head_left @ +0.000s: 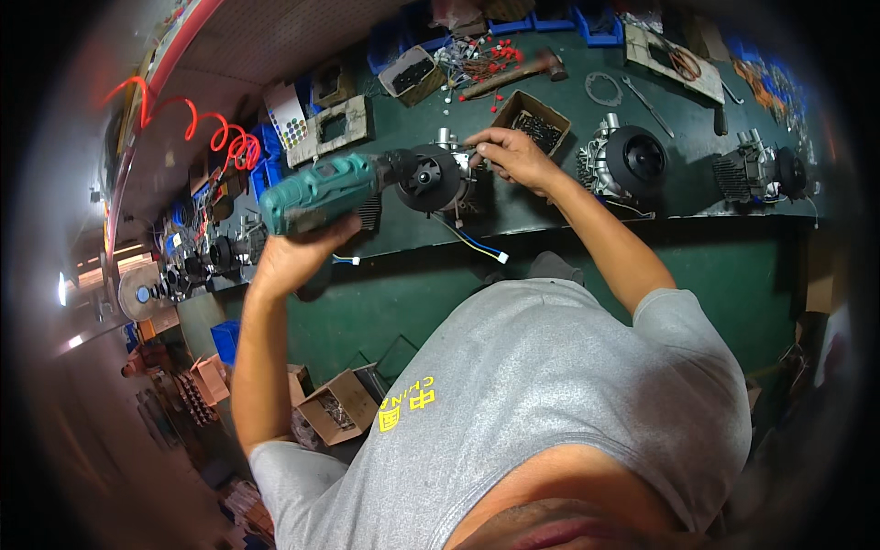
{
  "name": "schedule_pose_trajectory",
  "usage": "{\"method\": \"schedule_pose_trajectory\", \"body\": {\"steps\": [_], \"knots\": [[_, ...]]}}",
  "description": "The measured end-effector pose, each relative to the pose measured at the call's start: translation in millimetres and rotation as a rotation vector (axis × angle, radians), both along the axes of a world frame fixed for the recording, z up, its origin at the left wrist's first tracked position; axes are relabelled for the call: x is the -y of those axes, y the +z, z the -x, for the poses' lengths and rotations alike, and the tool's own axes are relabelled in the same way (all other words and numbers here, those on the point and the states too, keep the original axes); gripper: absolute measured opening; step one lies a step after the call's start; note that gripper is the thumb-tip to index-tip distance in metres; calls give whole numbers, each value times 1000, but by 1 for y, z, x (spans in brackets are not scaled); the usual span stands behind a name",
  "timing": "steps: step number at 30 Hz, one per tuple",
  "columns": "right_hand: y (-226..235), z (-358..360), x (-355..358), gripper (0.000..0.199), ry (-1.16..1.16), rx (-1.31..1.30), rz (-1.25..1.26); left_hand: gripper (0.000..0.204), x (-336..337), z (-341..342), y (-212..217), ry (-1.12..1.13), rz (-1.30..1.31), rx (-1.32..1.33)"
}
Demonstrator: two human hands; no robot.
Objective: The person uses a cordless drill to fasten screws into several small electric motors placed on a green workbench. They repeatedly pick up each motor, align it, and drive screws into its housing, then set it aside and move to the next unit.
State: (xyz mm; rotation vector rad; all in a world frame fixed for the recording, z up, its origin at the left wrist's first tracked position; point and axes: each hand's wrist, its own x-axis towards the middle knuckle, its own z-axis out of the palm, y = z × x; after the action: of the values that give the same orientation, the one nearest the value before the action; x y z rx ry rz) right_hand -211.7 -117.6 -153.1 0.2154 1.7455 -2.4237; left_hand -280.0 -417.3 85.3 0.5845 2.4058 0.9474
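Note:
My left hand (310, 246) is wrapped round the grip of a teal cordless drill (321, 191). Its dark chuck (398, 169) points right, at a metal unit with a round black fan wheel (431, 180) lying on the bench. On the far side of that unit, my right hand (519, 156) has thumb and fingertips pinched together beside its silver housing; what they hold is too small to make out. Just beyond this hand stands an open cardboard box (548, 112) of small dark screws. A cable with a white plug (501, 258) hangs from the unit over the bench edge.
Two similar fan units (637, 161) (759, 170) stand to the right, with more in a row at left. Farther back lie a hammer (513, 75), a wrench (647, 105), a metal ring gasket (603, 89) and blue bins (600, 26). A coiled red hose (220, 137) hangs at left.

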Motion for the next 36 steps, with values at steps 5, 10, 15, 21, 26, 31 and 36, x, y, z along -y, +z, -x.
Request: {"method": "schedule_pose_trajectory", "body": {"steps": [5,10,15,21,26,31,36], "knots": [[-23,11,3,36,53,-37,-188,37,-52,36,25,-303,57,-23],[-32,14,10,39,20,-117,-275,34,-80,49,29,-412,190,-7],[-32,9,12,39,22,-44,-237,40,-85,54,26,-442,205,-15],[-43,9,12,39,13,-63,-211,40,-93,60,31,-486,271,-15],[-50,8,17,41,-13,-46,-173,42,-94,62,29,-497,352,-78],[-66,6,28,57,-71,-11,-299,38,-101,65,22,-603,382,-114],[-75,7,35,55,-92,-31,-248,34,-96,66,14,-632,359,-136]]}}
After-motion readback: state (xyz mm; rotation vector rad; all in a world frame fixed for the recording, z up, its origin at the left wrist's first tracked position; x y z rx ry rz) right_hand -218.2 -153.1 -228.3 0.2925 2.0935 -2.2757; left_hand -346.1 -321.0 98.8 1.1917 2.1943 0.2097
